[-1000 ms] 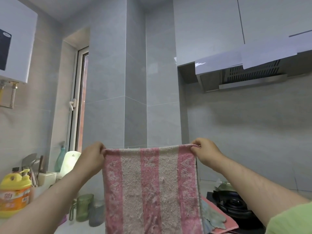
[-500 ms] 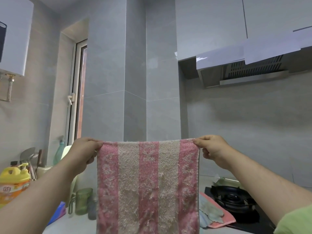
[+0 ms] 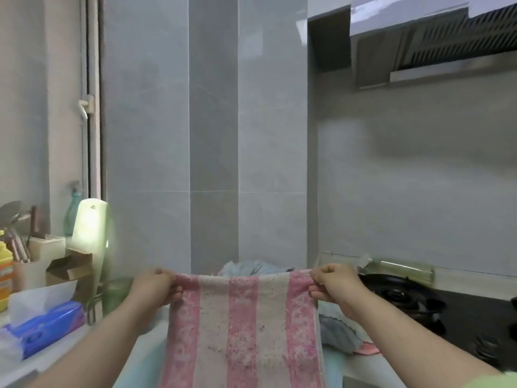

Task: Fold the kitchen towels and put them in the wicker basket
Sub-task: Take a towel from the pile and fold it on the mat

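A pink and cream striped towel (image 3: 243,329) hangs flat in front of me, held by its two top corners. My left hand (image 3: 156,288) pinches the top left corner and my right hand (image 3: 334,285) pinches the top right corner. Behind the towel's top edge a heap of light blue cloth (image 3: 251,268) shows against the wall. More grey-blue and pink cloths (image 3: 340,336) lie on the counter to the right of the towel. No wicker basket is in view.
A black gas hob (image 3: 419,303) sits at the right under a range hood (image 3: 436,49). At the left stand a blue tissue pack (image 3: 47,326), a yellow detergent bottle (image 3: 4,275), a utensil holder (image 3: 42,249), a cardboard box (image 3: 70,268) and a green cup (image 3: 114,295).
My view has tipped downward, so the hands and towel now sit low in the frame over the counter. Both hands keep their hold on the towel's top corners.
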A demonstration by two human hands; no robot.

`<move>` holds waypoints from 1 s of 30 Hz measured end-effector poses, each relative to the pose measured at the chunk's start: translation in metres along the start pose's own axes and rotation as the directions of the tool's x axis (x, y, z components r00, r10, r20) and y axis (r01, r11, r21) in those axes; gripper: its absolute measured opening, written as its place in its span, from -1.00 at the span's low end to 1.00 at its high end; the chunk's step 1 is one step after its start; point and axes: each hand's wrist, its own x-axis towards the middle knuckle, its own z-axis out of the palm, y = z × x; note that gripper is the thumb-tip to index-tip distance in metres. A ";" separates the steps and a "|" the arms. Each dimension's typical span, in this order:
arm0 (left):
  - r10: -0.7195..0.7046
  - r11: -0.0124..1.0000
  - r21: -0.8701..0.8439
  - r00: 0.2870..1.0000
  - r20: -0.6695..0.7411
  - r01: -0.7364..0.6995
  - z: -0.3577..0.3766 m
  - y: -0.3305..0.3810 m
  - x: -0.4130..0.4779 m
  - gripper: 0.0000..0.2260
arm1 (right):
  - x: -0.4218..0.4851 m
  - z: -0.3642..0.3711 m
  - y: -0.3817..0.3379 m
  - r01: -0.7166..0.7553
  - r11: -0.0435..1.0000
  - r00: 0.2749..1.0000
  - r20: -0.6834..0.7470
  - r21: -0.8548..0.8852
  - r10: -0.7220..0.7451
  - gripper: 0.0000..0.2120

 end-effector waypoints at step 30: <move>0.260 0.600 0.615 0.851 0.456 -0.512 -0.066 -0.153 -0.166 -0.76 | -0.165 -0.014 0.186 0.114 0.904 0.987 0.154 -0.411 -0.054 -0.77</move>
